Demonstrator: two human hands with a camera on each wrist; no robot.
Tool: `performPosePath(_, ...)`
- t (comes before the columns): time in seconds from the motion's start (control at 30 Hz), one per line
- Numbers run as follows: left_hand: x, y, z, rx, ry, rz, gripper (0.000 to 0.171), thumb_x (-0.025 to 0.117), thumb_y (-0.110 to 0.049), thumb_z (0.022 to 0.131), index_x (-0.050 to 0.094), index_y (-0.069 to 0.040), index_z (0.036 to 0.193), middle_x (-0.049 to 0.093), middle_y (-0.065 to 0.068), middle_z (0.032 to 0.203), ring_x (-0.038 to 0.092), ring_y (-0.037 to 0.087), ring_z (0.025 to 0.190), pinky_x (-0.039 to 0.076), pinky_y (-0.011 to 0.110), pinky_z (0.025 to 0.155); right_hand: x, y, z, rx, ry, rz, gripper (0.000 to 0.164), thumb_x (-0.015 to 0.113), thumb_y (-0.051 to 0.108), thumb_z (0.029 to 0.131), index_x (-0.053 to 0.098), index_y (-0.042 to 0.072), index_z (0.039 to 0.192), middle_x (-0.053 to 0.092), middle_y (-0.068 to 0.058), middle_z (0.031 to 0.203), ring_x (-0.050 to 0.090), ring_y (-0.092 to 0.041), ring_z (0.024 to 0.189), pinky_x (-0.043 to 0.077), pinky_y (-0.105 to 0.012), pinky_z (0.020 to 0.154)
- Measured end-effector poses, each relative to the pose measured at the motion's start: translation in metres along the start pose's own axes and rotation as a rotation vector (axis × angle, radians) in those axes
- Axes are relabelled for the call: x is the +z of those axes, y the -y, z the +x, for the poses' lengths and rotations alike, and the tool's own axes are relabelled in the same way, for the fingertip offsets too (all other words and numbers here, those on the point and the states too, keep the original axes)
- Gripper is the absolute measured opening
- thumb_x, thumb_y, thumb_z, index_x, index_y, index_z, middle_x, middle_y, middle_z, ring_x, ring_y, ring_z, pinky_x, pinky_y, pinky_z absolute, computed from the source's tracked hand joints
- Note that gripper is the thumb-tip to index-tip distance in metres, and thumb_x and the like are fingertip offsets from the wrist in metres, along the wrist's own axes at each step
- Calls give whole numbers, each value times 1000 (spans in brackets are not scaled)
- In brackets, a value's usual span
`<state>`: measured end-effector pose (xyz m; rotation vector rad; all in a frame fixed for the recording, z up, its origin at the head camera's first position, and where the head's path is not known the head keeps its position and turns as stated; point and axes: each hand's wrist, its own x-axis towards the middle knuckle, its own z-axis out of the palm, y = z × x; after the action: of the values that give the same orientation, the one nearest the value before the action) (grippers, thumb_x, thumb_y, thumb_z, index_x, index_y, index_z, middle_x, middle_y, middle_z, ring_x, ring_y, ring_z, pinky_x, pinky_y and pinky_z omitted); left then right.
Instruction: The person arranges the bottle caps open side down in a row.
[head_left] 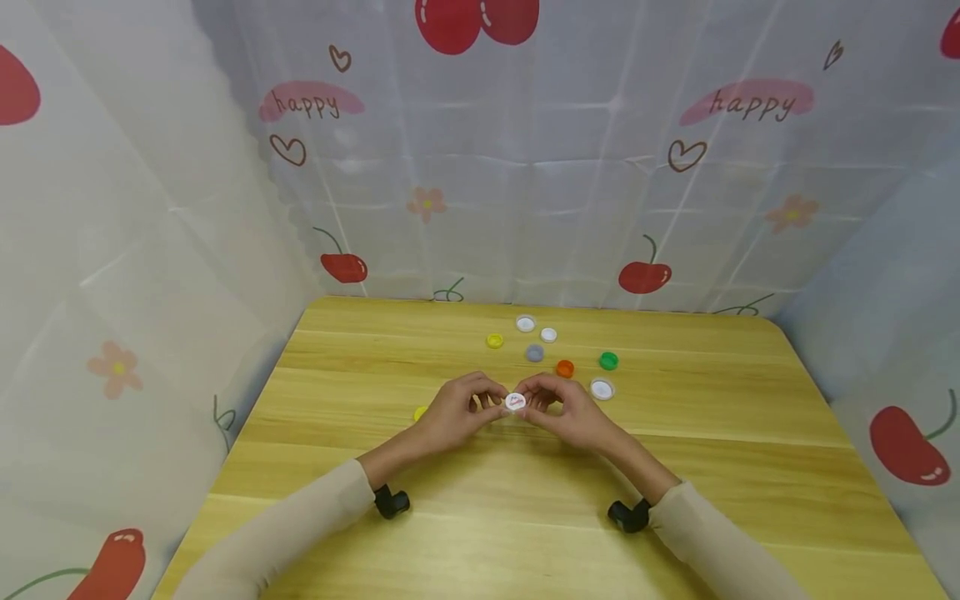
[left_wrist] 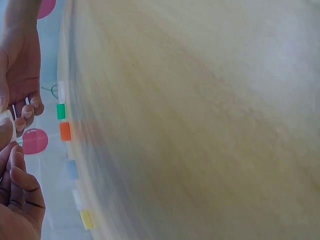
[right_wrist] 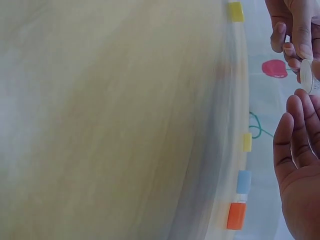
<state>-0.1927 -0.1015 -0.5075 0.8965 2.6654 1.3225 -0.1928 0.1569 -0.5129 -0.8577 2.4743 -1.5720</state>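
A small round white container (head_left: 515, 402), its top printed with a red and blue mark, is held up between both hands over the table. My left hand (head_left: 460, 410) pinches its left side between thumb and fingertips. From the right, my right hand (head_left: 567, 412) pinches the other side. In the right wrist view the white container (right_wrist: 306, 77) is tilted on its side, a wide rim facing the camera. Fingers hide much of the container (left_wrist: 9, 124) in the left wrist view. Partly behind my left hand lies a yellow cap (head_left: 420, 412).
Beyond the hands, small round pieces lie scattered on the wooden table (head_left: 480, 533): yellow (head_left: 495, 341), grey (head_left: 535, 353), orange (head_left: 565, 368), green (head_left: 608, 361), white (head_left: 549, 335) and clear-rimmed (head_left: 602, 389) ones. A printed curtain (head_left: 480, 233) hangs behind the far edge.
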Motion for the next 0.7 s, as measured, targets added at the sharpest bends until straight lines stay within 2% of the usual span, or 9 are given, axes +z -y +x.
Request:
performPosePath(0.2, -5, 4, -2, -7, -13, 5, 18, 80, -31, 100, 78, -21, 115, 71, -6, 106, 63, 5, 87, 54, 22, 72, 7, 1, 5, -30, -6, 1, 23, 79, 15, 99, 73, 18, 121, 74, -2, 105, 66, -11, 86, 58, -27, 79)
performPosePath(0.37, -16, 9, -8, -31, -34, 50, 19, 82, -34, 98, 77, -24, 114, 71, -7, 107, 63, 6, 87, 53, 22, 73, 19, 6, 16, -55, -9, -29, 24, 79, 18, 100, 73, 15, 123, 74, -3, 108, 66, -13, 87, 58, -29, 79)
performPosePath(0.57, -31, 19, -20, -61, -25, 139, 20, 86, -36, 94, 78, -27, 111, 67, -12, 100, 61, 6, 88, 53, 23, 74, 36, 14, 30, -33, 57, -157, 24, 80, 27, 100, 73, 19, 122, 75, 4, 110, 68, -10, 91, 61, -29, 82)
performPosePath(0.7, -39, 25, -27, -68, -10, 213, 21, 90, -33, 90, 79, -26, 107, 64, -8, 92, 56, 7, 83, 49, 23, 73, 48, 19, 38, -43, 104, -250, 24, 80, 28, 100, 74, 18, 121, 76, 6, 109, 69, -9, 91, 62, -30, 82)
